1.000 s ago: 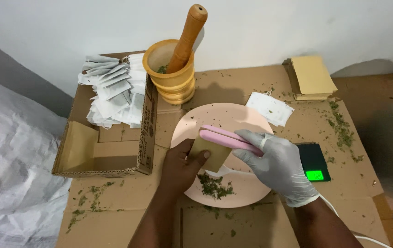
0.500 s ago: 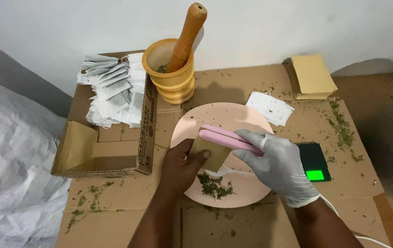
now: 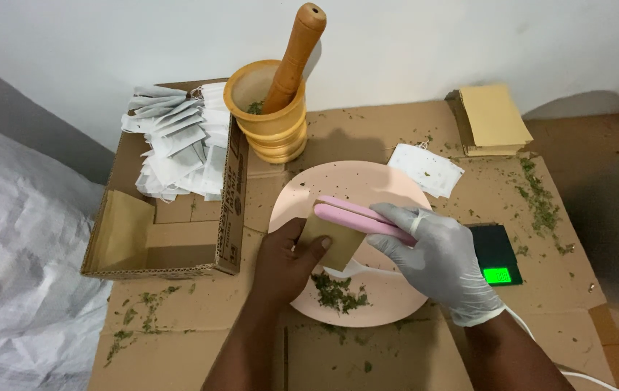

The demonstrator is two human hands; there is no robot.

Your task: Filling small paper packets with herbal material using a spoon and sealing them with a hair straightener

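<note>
My bare left hand (image 3: pixel 285 263) pinches a small tan paper pouch (image 3: pixel 330 242) over a pink plate (image 3: pixel 356 181). In a grey glove, my right hand (image 3: pixel 436 259) grips a pink clamp-style heat sealer (image 3: pixel 356 217), whose two arms are closed across the pouch's top edge. A small heap of green crushed herb (image 3: pixel 337 293) lies on the plate below the pouch, beside a white spoon (image 3: pixel 356 269) partly hidden by my hands.
A wooden mortar (image 3: pixel 270 119) with a pestle (image 3: pixel 293 58) stands behind the plate. An open cardboard box (image 3: pixel 168 210) at left holds white sachets (image 3: pixel 175 141). A black scale (image 3: pixel 494 255), a white sachet (image 3: pixel 425 170) and tan pouches (image 3: pixel 493 119) lie right. Herb crumbs dot the cardboard.
</note>
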